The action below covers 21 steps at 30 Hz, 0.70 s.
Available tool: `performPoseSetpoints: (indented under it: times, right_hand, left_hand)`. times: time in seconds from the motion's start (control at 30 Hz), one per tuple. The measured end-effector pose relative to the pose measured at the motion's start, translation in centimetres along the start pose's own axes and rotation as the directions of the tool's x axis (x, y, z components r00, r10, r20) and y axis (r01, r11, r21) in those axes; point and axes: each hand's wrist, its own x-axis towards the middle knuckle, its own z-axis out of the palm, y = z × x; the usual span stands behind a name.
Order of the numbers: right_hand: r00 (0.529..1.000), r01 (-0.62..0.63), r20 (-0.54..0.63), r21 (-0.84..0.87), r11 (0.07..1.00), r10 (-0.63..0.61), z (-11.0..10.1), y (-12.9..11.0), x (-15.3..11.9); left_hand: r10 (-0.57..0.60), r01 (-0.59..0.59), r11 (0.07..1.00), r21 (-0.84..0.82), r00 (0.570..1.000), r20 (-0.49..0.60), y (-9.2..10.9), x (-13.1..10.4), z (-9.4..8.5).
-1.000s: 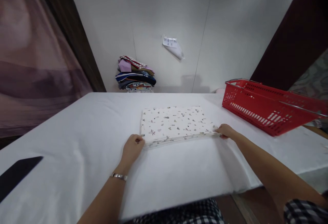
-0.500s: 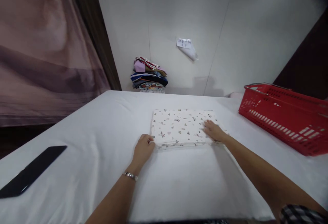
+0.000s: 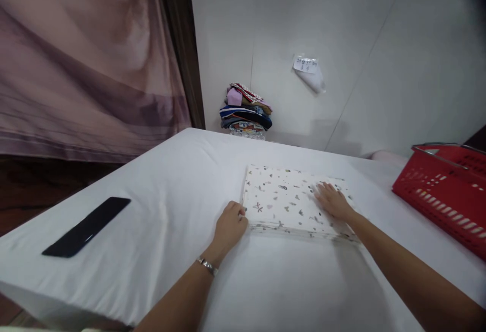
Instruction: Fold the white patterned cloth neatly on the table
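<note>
A folded white cloth (image 3: 284, 198) with small printed motifs lies flat in layers on the white-covered table (image 3: 182, 170). At its near left corner is my left hand (image 3: 231, 224), its fingers curled against the edge; whether they pinch the fabric is too small to tell. My right hand (image 3: 334, 202) lies flat on top of the cloth near its right side, fingers spread.
On the left of the table lies a black flat object (image 3: 89, 225). A red basket (image 3: 448, 190) stands at the right. Stacked folded clothes (image 3: 246, 112) are beyond the far edge, by the wall with a paper note (image 3: 306, 65). A pink curtain (image 3: 94, 58) hangs at left.
The view has turned, so the cloth, hands, clothes and basket appear farther right. Both hands keep about the same places on the cloth.
</note>
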Motion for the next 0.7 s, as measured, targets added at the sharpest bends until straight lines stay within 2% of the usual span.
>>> performPoseSetpoints:
  times: [0.17, 0.23, 0.3, 0.37, 0.53, 0.63, 0.7]
  right_hand:
    - [0.984, 0.175, 0.031, 0.075, 0.982, -0.178, -1.3, -7.1, 4.7]
    - [0.977, 0.211, 0.019, 0.088, 0.974, -0.213, -1.3, -8.9, 6.6]
    - [0.984, 0.177, 0.018, 0.082, 0.981, -0.179, -0.8, -9.3, 8.2]
    - [0.993, 0.114, 0.026, 0.068, 0.991, -0.116, 0.0, -8.8, 9.2]
    - [0.996, 0.086, 0.033, 0.053, 0.995, -0.088, 0.8, -7.6, 9.8]
    - [0.994, 0.102, 0.024, 0.06, 0.993, -0.104, -0.3, -9.1, 9.8]
    - [0.983, 0.182, 0.002, 0.092, 0.979, -0.183, -1.2, -11.4, 9.9]
  left_hand:
    - [0.005, -0.005, 1.0, -0.002, 1.0, 0.01, 0.1, -0.2, -0.2]
    - [0.013, -0.013, 1.0, -0.002, 1.0, 0.004, 0.1, -0.2, -0.2]
    - [0.015, -0.015, 1.0, -0.005, 1.0, -0.002, 0.0, -0.3, -0.1]
    - [0.013, -0.013, 1.0, -0.007, 1.0, -0.004, -0.1, -0.3, 0.0]
    - [0.004, -0.004, 1.0, 0.007, 1.0, 0.016, -0.1, -0.1, 0.0]
    - [0.002, -0.003, 1.0, 0.019, 1.0, 0.018, 0.0, -0.1, 0.0]
    - [-0.002, 0.001, 1.0, 0.018, 1.0, 0.025, 0.1, -0.1, -0.1]
